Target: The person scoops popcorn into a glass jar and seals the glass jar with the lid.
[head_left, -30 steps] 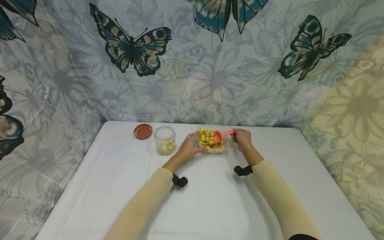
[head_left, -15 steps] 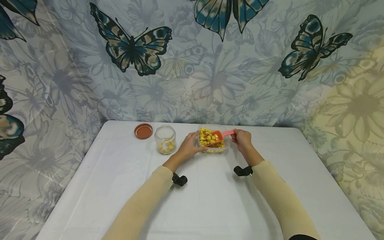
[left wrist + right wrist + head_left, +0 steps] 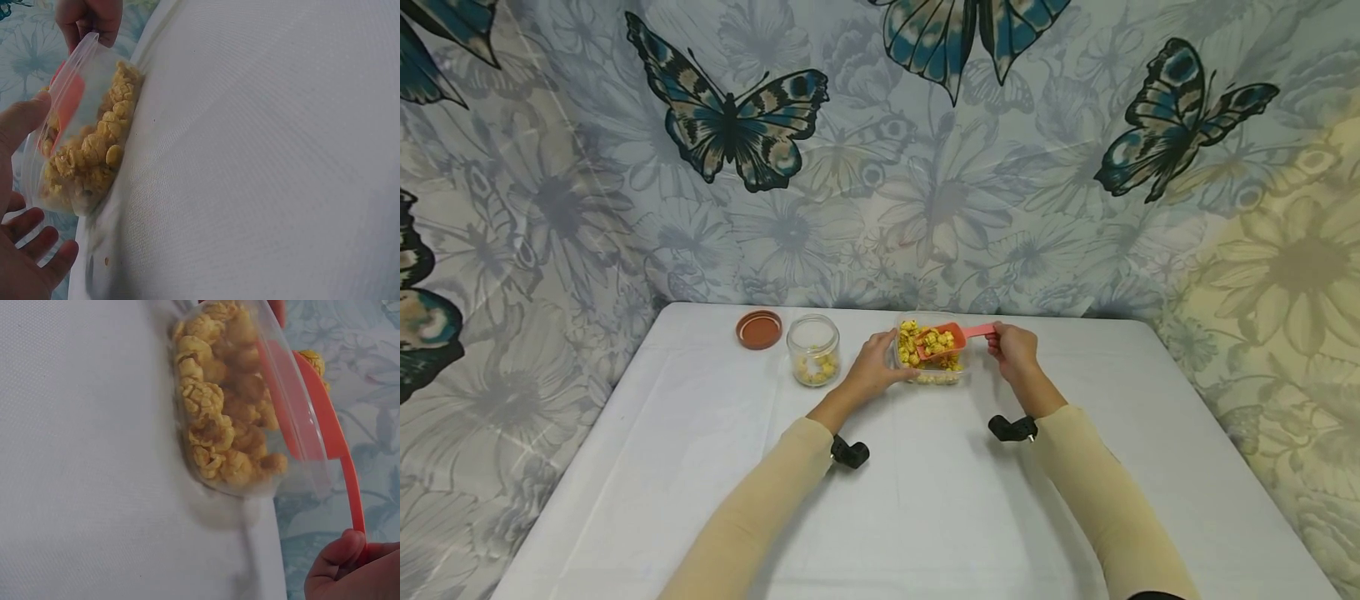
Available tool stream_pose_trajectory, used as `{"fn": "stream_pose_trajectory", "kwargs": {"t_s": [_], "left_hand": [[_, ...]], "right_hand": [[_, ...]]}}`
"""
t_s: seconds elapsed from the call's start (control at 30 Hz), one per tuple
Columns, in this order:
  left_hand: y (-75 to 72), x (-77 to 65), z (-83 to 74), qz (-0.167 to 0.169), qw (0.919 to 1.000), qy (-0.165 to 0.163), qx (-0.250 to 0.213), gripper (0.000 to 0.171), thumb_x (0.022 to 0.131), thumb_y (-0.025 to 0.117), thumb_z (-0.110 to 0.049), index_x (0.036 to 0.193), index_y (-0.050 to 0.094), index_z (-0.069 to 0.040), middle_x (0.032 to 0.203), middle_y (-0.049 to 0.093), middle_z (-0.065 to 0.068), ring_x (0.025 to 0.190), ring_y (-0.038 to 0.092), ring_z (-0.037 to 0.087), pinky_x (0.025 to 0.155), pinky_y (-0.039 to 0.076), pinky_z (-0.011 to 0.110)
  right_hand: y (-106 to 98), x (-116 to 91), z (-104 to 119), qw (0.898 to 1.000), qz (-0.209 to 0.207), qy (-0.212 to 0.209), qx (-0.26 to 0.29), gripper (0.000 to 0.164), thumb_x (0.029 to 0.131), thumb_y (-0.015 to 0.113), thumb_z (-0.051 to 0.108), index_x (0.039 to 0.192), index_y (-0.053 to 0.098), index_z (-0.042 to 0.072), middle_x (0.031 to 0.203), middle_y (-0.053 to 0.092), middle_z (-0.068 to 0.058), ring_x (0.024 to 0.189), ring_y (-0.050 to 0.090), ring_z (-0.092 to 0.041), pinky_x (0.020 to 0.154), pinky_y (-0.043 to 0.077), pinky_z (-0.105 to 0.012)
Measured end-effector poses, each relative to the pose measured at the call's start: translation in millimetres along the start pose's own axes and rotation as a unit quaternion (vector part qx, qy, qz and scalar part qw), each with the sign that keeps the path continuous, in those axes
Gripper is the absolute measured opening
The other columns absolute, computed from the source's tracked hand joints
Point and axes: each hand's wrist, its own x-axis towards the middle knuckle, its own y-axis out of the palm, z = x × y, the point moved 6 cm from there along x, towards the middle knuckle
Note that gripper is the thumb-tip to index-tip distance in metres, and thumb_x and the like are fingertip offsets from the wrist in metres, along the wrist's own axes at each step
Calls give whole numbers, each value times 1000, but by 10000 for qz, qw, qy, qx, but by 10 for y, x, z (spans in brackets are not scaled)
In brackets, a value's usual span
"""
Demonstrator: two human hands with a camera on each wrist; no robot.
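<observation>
OK, right hand (image 3: 1017, 350) pinches scoop (image 3: 961, 335) by handle, just right of frame centre | scoop extends left, axis near-level | left hand (image 3: 872, 367), farther, grips tub (image 3: 94, 78), left end

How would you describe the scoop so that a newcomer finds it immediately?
On the white table, near its far edge, stands a clear container of yellow popcorn. The scoop sits partly inside, handle pinched by the right hand. Unlike the container, it is orange-red.
</observation>
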Motion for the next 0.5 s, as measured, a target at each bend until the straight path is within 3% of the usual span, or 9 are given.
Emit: {"fn": "stream_pose_trajectory", "kwargs": {"t_s": [0.5], "left_hand": [[3, -5, -16, 32, 10000, -34, 45, 92, 83, 75, -46, 155, 27, -13, 155, 31, 16, 142, 32, 36, 114, 35, 50]], "right_hand": [[-51, -4, 72, 9995, 7, 25, 319, 11, 100, 52, 12, 99, 58, 3, 57, 59, 4, 53, 50, -6, 51, 47, -16]]}}
